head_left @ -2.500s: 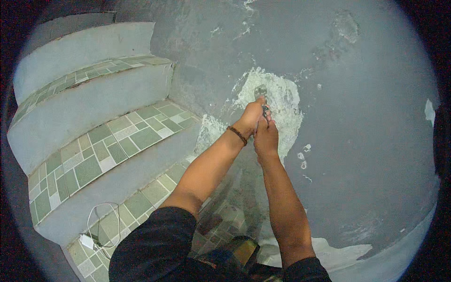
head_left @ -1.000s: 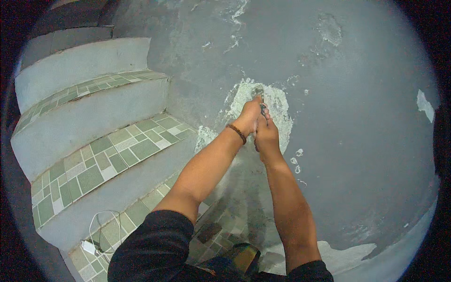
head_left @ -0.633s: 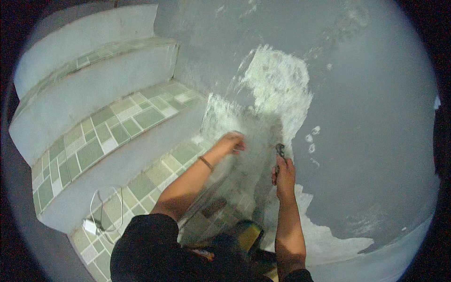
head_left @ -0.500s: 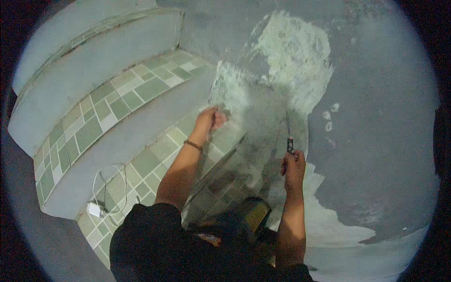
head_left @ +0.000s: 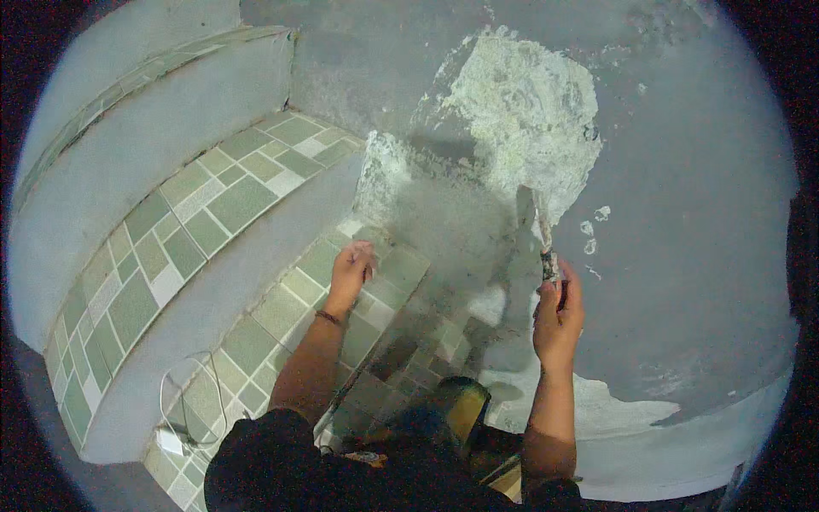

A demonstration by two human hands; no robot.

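A putty knife [head_left: 547, 259] is in my right hand [head_left: 559, 316], its handle between the fingers and its narrow blade pointing up along the wall. The blade is beside the lower edge of a rough whitish plaster patch [head_left: 533, 102]; whether it touches the wall I cannot tell. My left hand [head_left: 352, 264], with a dark bracelet at the wrist, hovers over the tiled step [head_left: 294, 294]. Its fingers are curled in and slightly blurred, so anything inside them is hidden. A smaller whitish patch [head_left: 382, 175] lies on the wall beyond it.
Tiled steps [head_left: 205, 200] with smooth grey risers climb on the left. A white adapter [head_left: 171, 441] with a looped cable lies on the lower step. The grey wall [head_left: 682, 230] fills the right side. Near my body is a dark and yellowish object [head_left: 467, 405].
My right hand has shifted slightly right and down with the putty knife, whose blade has turned. My left hand has drawn back, away from the smaller patch. The view has also shifted.
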